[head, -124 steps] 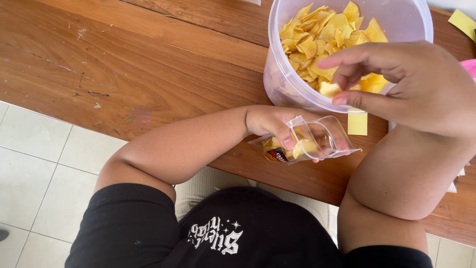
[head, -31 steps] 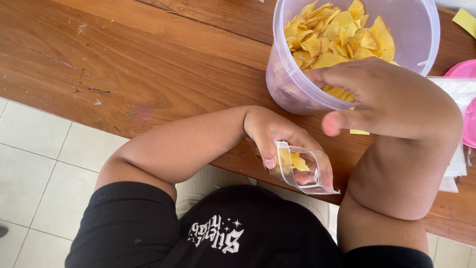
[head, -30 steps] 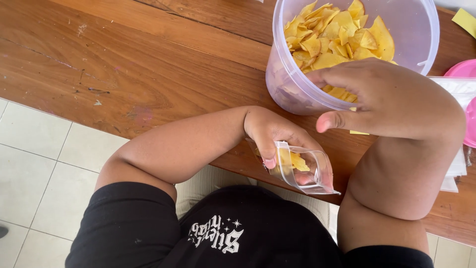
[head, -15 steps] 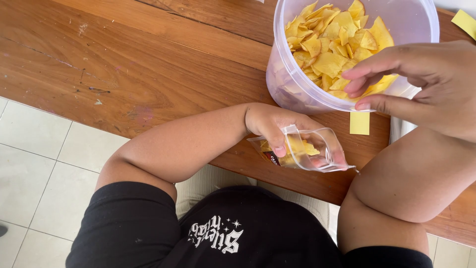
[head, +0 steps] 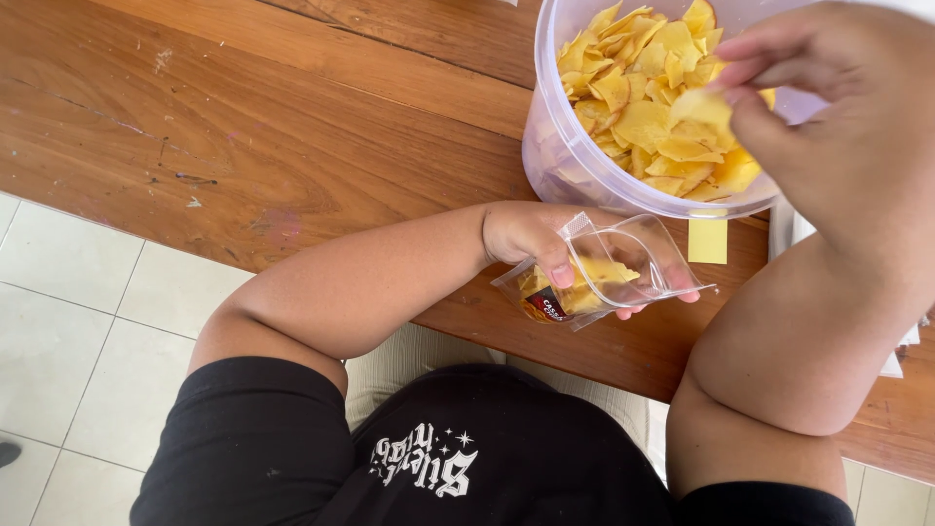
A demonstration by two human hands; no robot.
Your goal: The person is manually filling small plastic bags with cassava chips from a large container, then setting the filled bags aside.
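My left hand (head: pixel 531 234) holds a small clear plastic bag (head: pixel 623 268) open at the near edge of the wooden table (head: pixel 243 127); a few yellow chips lie inside it. Just behind stands a translucent tub (head: pixel 560 161) full of yellow chips (head: pixel 648 107). My right hand (head: pixel 838 127) is over the tub's right side, its fingertips pinched on a yellow chip (head: pixel 706 107) above the pile.
A small yellow paper tag (head: pixel 708 241) lies on the table by the tub. White papers (head: pixel 901 336) sit at the right edge. Pale floor tiles (head: pixel 68 331) show below the table's front edge, left of my black shirt (head: pixel 438 458).
My right hand moved from the bag's mouth up into the tub and has pinched a chip. The left hand keeps the bag open in nearly the same place.
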